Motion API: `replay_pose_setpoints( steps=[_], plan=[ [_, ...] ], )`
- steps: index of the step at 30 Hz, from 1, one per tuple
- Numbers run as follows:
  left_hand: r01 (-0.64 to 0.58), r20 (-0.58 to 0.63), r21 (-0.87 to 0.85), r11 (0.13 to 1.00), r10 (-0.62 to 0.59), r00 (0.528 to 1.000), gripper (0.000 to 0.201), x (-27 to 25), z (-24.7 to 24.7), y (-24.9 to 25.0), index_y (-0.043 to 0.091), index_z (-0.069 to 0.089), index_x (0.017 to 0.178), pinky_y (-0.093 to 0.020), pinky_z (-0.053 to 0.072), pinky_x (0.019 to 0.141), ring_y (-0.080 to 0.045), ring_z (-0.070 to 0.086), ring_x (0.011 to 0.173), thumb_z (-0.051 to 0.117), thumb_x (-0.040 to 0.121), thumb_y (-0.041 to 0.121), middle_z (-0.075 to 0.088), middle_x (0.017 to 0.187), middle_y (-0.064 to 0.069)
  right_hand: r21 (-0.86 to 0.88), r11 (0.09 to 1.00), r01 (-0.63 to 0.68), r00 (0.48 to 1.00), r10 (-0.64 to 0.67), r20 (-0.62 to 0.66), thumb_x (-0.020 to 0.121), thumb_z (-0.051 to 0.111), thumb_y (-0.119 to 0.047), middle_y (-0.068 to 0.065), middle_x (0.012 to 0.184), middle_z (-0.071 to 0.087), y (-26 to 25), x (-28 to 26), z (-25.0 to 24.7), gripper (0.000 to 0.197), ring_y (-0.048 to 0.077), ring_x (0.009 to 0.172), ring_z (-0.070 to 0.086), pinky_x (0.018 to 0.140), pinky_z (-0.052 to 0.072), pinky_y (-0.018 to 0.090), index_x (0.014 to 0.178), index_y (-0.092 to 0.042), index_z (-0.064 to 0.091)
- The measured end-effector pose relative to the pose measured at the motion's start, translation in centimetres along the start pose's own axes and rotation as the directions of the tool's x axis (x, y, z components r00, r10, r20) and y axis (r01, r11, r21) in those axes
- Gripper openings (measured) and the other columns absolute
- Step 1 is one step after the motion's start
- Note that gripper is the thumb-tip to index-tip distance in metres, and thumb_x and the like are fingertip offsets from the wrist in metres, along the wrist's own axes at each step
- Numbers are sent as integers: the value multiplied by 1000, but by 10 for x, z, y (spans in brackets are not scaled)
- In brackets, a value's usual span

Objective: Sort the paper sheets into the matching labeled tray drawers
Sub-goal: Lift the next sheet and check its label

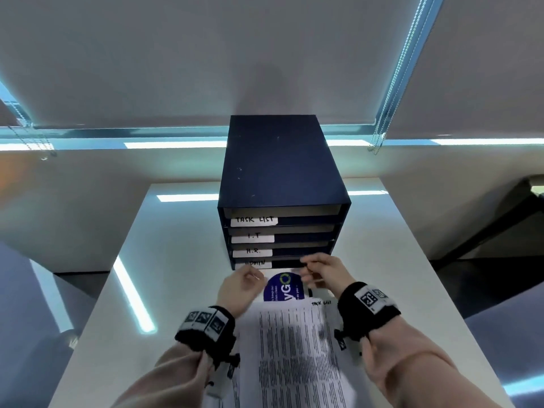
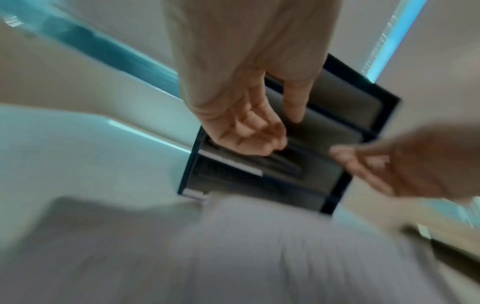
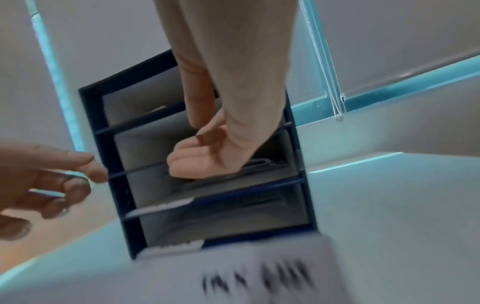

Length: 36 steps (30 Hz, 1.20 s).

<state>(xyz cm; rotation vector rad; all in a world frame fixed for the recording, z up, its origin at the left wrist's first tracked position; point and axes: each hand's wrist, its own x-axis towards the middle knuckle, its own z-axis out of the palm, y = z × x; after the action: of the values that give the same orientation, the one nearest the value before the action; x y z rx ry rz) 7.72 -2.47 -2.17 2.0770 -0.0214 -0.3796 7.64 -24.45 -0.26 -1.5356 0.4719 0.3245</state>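
A dark blue tray unit (image 1: 282, 172) stands on the white table, its drawers labelled TASK LIST (image 1: 253, 220), I.T, H.R. and ADMIN from top to bottom. Both hands hover in front of the lowest drawer. My left hand (image 1: 241, 285) has its index finger out and the other fingers loosely curled, and the left wrist view shows its palm (image 2: 241, 127) empty. My right hand (image 1: 319, 272) is loosely curled, with nothing seen in it (image 3: 205, 158). Under the hands lies a sheet with a blue round logo (image 1: 282, 288). A printed sheet marked TASK LIST (image 1: 294, 348) lies between my forearms.
The white table (image 1: 164, 260) reaches out to both sides of the unit. More sheets stick out under the printed sheet at its left edge (image 1: 235, 387). Roller blinds with bead chains (image 1: 391, 92) hang behind the unit.
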Motion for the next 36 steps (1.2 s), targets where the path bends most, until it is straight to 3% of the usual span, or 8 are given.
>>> replay_pose_setpoints(
  steps=[3, 10, 14, 17, 20, 23, 27, 36],
  plan=[
    [-163, 116, 582, 797, 117, 986, 39, -22, 18, -39, 29, 52, 115, -25, 43, 89, -8, 49, 100, 60, 83, 50, 51, 111, 10, -424, 905, -12, 970, -92, -223, 93, 51, -7, 7, 94, 65, 42, -24, -20, 15, 21, 86, 62, 70, 48, 24, 98, -11, 64],
    [-311, -7, 731, 607, 463, 886, 19, -54, 22, -47, 31, 70, 78, -30, 52, 70, -14, 61, 78, 84, 64, 29, 63, 87, 9, -436, 897, -70, 957, -63, -283, 83, 59, -8, 11, 127, 51, 103, -84, -33, 40, 21, 111, 53, 89, 41, 24, 122, -17, 56],
    [-411, -90, 485, 772, 512, 854, 5, -76, 16, -29, 29, 70, 84, -27, 48, 80, -6, 62, 80, 70, 83, 24, 67, 87, 14, -410, 912, -30, 971, -70, -228, 81, 68, -15, 5, 138, 38, 99, -97, -38, 66, 25, 130, 41, 101, 38, 35, 140, -20, 40],
    [-322, -88, 53, 945, 325, 941, 8, -88, 6, -3, 30, 60, 84, -31, 50, 85, 2, 61, 82, 58, 92, 30, 66, 84, 15, -361, 932, -20, 979, -54, -195, 75, 75, -17, -1, 133, 43, 88, -102, -39, 71, 21, 130, 41, 103, 37, 35, 139, -19, 42],
    [-217, -67, -234, 948, 207, 976, 5, -95, -12, 23, 18, 63, 93, -51, 42, 101, -20, 61, 99, 62, 89, 21, 67, 102, 5, -159, 987, -19, 995, 4, -95, 78, 76, -9, 3, 113, 65, 83, -104, -38, 47, 16, 102, 65, 86, 51, 26, 121, -7, 58],
    [-95, -62, -467, 879, 75, 995, 15, -93, -30, 30, 25, 63, 106, -54, 49, 93, -31, 66, 97, 57, 93, 20, 67, 113, -17, -20, 998, -53, 999, 52, -5, 79, 76, -17, 16, 107, 69, 82, -114, -33, 45, 22, 88, 65, 82, 52, 28, 117, -2, 57],
    [-13, -61, -487, 873, -19, 998, 27, -80, -44, 27, 35, 58, 112, -52, 51, 91, -32, 69, 95, 42, 100, 17, 68, 110, -19, 116, 991, -65, 992, 51, 118, 79, 76, -20, 17, 119, 67, 84, -130, -29, 57, 29, 107, 65, 101, 46, 43, 128, -4, 53],
    [75, -51, -458, 886, -110, 993, 38, -71, -40, 14, 42, 63, 102, -53, 45, 99, -32, 60, 111, 39, 99, 13, 60, 124, -17, 93, 995, 21, 989, -34, 145, 92, 57, -6, 19, 108, 71, 83, -154, -28, 27, 37, 99, 67, 91, 51, 52, 118, -8, 62]
  ],
)
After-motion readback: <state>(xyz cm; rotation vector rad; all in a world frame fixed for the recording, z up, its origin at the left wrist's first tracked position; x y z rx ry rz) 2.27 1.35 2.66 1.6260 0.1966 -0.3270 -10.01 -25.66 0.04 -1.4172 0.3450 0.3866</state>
